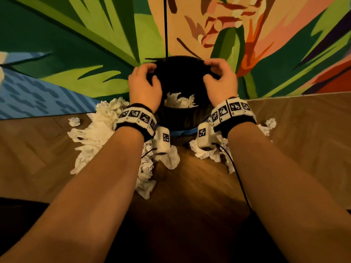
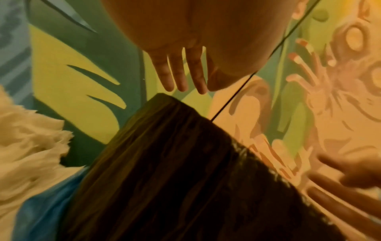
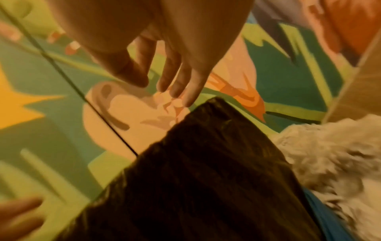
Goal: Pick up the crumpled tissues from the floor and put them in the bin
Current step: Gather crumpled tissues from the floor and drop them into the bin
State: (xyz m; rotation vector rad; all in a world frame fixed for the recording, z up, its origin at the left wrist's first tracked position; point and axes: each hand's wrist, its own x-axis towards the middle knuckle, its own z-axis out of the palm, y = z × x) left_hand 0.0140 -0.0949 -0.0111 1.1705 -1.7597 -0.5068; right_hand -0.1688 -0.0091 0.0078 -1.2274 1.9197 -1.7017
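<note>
A dark bin with a black liner (image 1: 180,76) stands on the wooden floor against the painted wall. White tissues (image 1: 179,101) lie inside it. My left hand (image 1: 150,73) hovers at the liner's left edge and my right hand (image 1: 210,69) at its right edge. In the left wrist view the left hand's fingers (image 2: 181,76) hang straight just above the liner (image 2: 175,163), holding nothing. The right wrist view shows the right hand's fingers (image 3: 177,81) relaxed and empty over the liner (image 3: 206,171). Crumpled tissues cover the floor left (image 1: 95,133) and right (image 1: 209,152) of the bin.
Small tissue balls lie further out at left (image 1: 74,121) and right (image 1: 270,123). A blue band (image 1: 182,132) shows at the bin's base. A thin black line (image 1: 166,25) runs down the mural wall behind the bin. Bare wooden floor (image 1: 190,186) stretches toward me.
</note>
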